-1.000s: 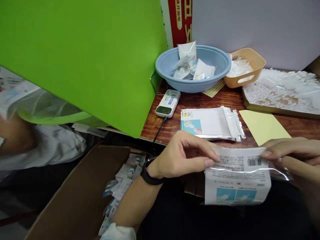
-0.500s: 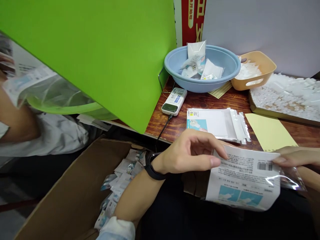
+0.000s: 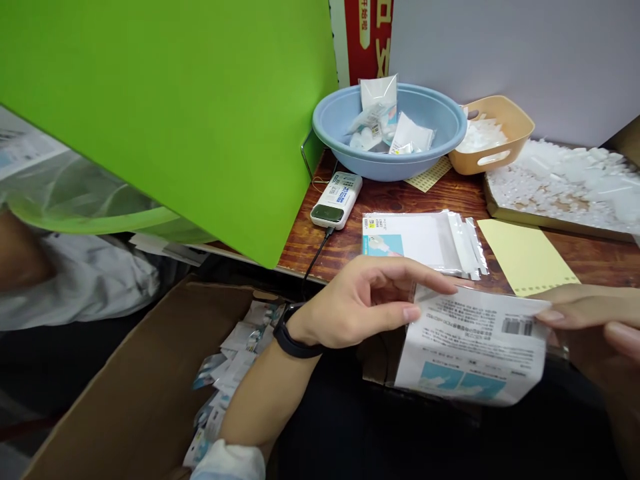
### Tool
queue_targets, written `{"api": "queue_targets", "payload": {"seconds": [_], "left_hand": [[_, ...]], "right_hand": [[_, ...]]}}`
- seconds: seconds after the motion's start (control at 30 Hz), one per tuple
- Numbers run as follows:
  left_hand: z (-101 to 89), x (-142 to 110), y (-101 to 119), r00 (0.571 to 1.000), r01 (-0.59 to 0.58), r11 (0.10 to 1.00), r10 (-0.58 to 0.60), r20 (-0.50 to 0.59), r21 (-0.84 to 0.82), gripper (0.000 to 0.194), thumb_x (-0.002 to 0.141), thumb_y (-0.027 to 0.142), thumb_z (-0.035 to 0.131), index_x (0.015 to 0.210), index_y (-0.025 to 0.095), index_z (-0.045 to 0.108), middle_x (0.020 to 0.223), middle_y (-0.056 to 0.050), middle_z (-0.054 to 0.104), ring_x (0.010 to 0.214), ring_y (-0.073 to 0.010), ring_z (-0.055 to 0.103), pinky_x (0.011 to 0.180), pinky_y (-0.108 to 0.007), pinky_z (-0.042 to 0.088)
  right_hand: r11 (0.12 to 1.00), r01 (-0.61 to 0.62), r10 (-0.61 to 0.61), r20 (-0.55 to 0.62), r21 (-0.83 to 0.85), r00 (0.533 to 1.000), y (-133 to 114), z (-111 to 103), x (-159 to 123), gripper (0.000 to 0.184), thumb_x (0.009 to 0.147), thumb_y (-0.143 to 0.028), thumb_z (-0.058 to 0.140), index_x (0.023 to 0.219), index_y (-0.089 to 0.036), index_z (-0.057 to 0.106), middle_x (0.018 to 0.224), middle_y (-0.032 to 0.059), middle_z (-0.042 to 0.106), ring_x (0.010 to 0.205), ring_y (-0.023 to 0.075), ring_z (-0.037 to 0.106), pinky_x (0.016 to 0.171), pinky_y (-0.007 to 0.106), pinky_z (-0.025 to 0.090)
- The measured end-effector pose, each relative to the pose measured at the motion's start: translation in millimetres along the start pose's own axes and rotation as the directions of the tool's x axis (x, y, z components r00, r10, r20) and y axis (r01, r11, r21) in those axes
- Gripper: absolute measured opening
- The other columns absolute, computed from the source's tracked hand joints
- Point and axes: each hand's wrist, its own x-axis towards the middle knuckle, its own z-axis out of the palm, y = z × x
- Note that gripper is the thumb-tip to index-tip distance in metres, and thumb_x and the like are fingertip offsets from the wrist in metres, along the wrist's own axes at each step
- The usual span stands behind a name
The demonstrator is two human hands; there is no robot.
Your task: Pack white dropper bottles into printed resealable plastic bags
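Note:
A clear plastic packet with a printed card (image 3: 475, 347) is held above my lap, its barcode and two small blue pictures facing me. My left hand (image 3: 373, 300), with a dark band on the wrist, is closed on the packet's left edge, thumb in front and index finger along the top. At the other end my right hand (image 3: 590, 317) grips it by the barcode, thumb on top; its remaining fingers are partly hidden and blurred. Just beyond lies a stack of similar flat packets (image 3: 425, 243) on the wooden table (image 3: 315, 250).
Filled packets lie in a blue basin (image 3: 330, 127) and an open cardboard box (image 3: 115, 373). Small white pieces fill an orange basket (image 3: 517, 127) and a shallow tray (image 3: 555, 223). A yellow sheet (image 3: 530, 257), a corded white device (image 3: 337, 200) and a green panel (image 3: 200, 120) stand nearby.
The view has shifted slightly right. The clear flap sticking out at the packet's right end is now mostly hidden by my right hand. At the left, a co-worker's arm has moved partly out of view.

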Motion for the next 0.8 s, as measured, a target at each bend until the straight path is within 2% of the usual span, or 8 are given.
{"api": "queue_targets", "payload": {"seconds": [0.07, 0.17, 0.33, 0.43, 0.5, 0.63, 0.73, 0.8], "left_hand": [[-0.6, 0, 0, 1.0, -0.004, 1.0, 0.004, 0.014, -0.006, 0.029, 0.084, 0.009, 0.064, 0.111, 0.019, 0.07, 0.124, -0.011, 0.067, 0.116, -0.0236, 0.063, 0.097, -0.031, 0.05], [-1.1, 1, 0, 0.999, 0.002, 0.998, 0.001, 0.054, -0.056, 0.034, 0.085, 0.008, 0.06, 0.118, 0.017, 0.067, 0.13, -0.012, 0.063, 0.124, -0.0267, 0.057, 0.102, -0.036, 0.048], [1.1, 4, -2, 0.994, 0.022, 0.97, 0.003, 0.105, -0.244, 0.04, 0.083, 0.011, 0.058, 0.122, 0.017, 0.064, 0.136, -0.011, 0.058, 0.129, -0.0306, 0.051, 0.107, -0.043, 0.043], [7.5, 8, -5, 1.0, -0.005, 0.953, 0.01, 0.016, -0.304, 0.043, 0.084, 0.013, 0.06, 0.126, 0.024, 0.061, 0.13, -0.008, 0.064, 0.127, -0.0283, 0.054, 0.107, -0.042, 0.044], [14.5, 12, -9, 0.996, 0.009, 0.956, -0.034, -0.08, -0.294, 0.045, 0.083, 0.017, 0.066, 0.126, 0.027, 0.06, 0.127, -0.007, 0.066, 0.123, -0.0267, 0.057, 0.101, -0.039, 0.049], [30.3, 20, -17, 0.951, 0.14, 0.975, -0.181, -0.251, -0.174, 0.041, 0.073, 0.025, 0.079, 0.111, 0.019, 0.067, 0.106, -0.006, 0.074, 0.1, -0.0222, 0.069, 0.085, -0.03, 0.056], [38.2, 25, -21, 0.944, 0.199, 0.973, -0.222, -0.243, -0.116, 0.028, 0.076, 0.032, 0.076, 0.097, 0.014, 0.072, 0.097, -0.007, 0.076, 0.093, -0.0228, 0.071, 0.081, -0.03, 0.057], [40.5, 26, -22, 0.946, 0.208, 0.972, -0.228, -0.229, -0.11, 0.027, 0.082, 0.036, 0.07, 0.096, 0.014, 0.073, 0.097, -0.008, 0.076, 0.092, -0.0236, 0.071, 0.079, -0.031, 0.058]], "right_hand": [[0.999, -0.003, 0.001, 0.029, 0.054, 1.0, -1, 2, -2, 0.017, 0.083, -0.046, 0.064, 0.079, -0.036, 0.078, 0.076, 0.0031, 0.076, 0.077, 0.0249, 0.069, 0.069, 0.035, 0.057], [0.998, -0.058, 0.06, -0.069, 0.04, 0.996, -1, 5, -3, 0.008, 0.08, -0.035, 0.069, 0.079, -0.037, 0.077, 0.076, -0.0006, 0.075, 0.075, 0.0214, 0.067, 0.072, 0.032, 0.056], [0.996, -0.078, 0.082, -0.119, 0.037, 0.99, 1, 8, -3, 0.01, 0.075, -0.028, 0.072, 0.079, -0.035, 0.077, 0.081, -0.0022, 0.075, 0.074, 0.0187, 0.068, 0.077, 0.03, 0.056], [0.997, -0.056, 0.064, -0.135, 0.061, 0.989, 6, 7, -1, 0.01, 0.074, -0.027, 0.075, 0.08, -0.034, 0.077, 0.085, -0.0024, 0.076, 0.074, 0.0174, 0.068, 0.076, 0.029, 0.057], [0.997, -0.043, 0.051, -0.141, 0.058, 0.989, 9, 8, 1, 0.009, 0.075, -0.027, 0.076, 0.082, -0.033, 0.077, 0.087, -0.002, 0.076, 0.076, 0.0165, 0.068, 0.076, 0.028, 0.057], [0.99, -0.025, 0.039, -0.106, 0.135, 0.994, 8, 14, 6, 0.01, 0.076, -0.025, 0.076, 0.085, -0.03, 0.076, 0.089, 0.0014, 0.073, 0.082, 0.0172, 0.067, 0.069, 0.026, 0.056], [0.971, -0.071, 0.095, -0.096, 0.227, 0.991, 4, 21, 10, 0.014, 0.073, -0.025, 0.079, 0.086, -0.027, 0.072, 0.09, 0.0024, 0.068, 0.078, 0.0162, 0.063, 0.062, 0.025, 0.054], [0.968, -0.108, 0.135, -0.108, 0.226, 0.985, 3, 24, 12, 0.021, 0.07, -0.026, 0.081, 0.086, -0.027, 0.069, 0.09, 0.0019, 0.065, 0.075, 0.0156, 0.062, 0.058, 0.025, 0.053]]}}
